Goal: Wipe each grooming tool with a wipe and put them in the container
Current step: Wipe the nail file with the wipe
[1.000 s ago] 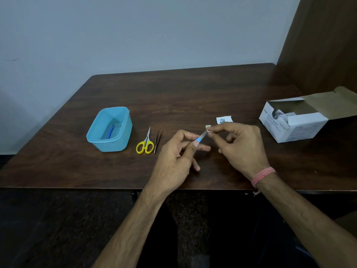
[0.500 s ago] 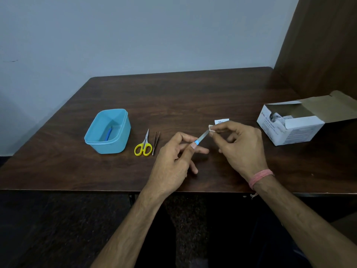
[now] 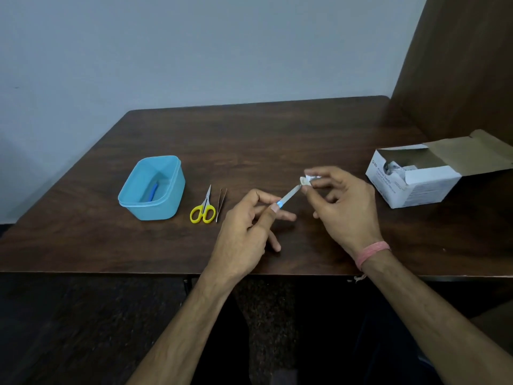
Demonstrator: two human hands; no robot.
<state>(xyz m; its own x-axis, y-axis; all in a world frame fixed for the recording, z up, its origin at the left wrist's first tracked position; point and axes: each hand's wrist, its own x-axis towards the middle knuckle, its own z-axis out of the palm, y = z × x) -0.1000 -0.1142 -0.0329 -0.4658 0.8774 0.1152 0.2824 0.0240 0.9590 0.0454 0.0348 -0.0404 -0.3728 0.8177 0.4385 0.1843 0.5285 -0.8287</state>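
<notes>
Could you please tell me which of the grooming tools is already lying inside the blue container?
Only the blue-handled tool lies in the blue container; the yellow scissors and tweezers lie on the table beside it, and the left hand holds the file.

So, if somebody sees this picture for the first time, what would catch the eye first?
Probably the two hands at the centre: the left hand holds a small metal tool while the right hand rubs its tip with a white wipe. Next, the light blue container at the left, with yellow-handled scissors beside it.
</notes>
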